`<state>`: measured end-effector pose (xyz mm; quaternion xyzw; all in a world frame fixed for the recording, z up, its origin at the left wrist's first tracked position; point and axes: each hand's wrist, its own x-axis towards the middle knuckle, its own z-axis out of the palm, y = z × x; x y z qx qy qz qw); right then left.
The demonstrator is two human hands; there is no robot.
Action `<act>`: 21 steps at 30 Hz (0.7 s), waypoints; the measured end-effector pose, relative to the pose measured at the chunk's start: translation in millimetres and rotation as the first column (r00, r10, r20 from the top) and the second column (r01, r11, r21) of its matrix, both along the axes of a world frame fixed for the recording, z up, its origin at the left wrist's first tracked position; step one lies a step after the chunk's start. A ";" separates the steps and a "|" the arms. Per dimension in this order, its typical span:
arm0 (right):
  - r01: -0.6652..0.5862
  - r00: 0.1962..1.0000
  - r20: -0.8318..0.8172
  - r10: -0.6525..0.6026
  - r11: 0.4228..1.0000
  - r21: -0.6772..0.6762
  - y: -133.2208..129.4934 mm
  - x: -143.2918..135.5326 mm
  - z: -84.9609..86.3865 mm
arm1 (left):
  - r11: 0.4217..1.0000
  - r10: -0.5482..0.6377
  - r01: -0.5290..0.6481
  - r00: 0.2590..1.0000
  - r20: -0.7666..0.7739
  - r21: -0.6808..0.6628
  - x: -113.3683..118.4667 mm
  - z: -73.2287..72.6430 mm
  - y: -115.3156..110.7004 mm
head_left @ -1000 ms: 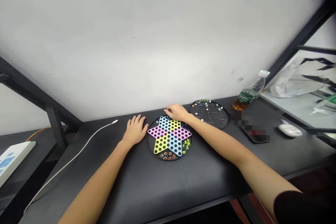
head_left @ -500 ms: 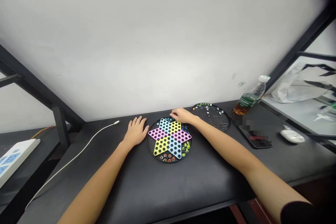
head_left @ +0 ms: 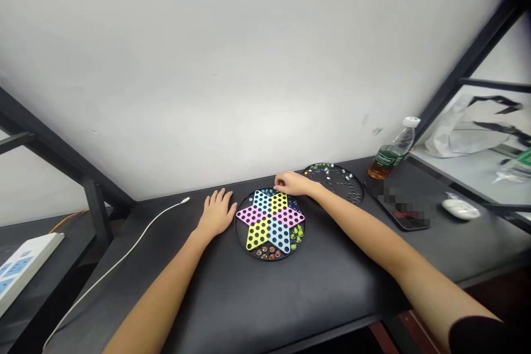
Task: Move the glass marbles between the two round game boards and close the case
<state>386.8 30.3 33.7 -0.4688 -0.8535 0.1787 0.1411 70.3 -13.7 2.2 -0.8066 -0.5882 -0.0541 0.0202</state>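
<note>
A round Chinese checkers board with a pink, yellow and blue star lies on the black table. Around the star, its rim pockets hold red marbles at the near side, yellow-green marbles at the right, and blue ones at the far side. My right hand is over the board's far edge, fingers curled together; whatever they pinch is hidden. Flat on the table, fingers spread, my left hand rests just left of the board. Behind my right wrist is a black round tray with several loose marbles near its far rim.
To the right stand a drink bottle, a dark phone and a white mouse. A white cable runs along the left, near a power strip. The wall rises behind the table.
The view has shifted slightly. My right hand stays at the board's far edge, its fingers a little more curled. My left hand has stayed flat beside the board.
</note>
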 end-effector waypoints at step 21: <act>0.701 0.681 0.315 -0.661 0.713 -0.019 16.7 167.8 -7.7 | 1.000 0.012 -0.012 1.000 -0.011 -0.011 1.4 -0.7 -0.6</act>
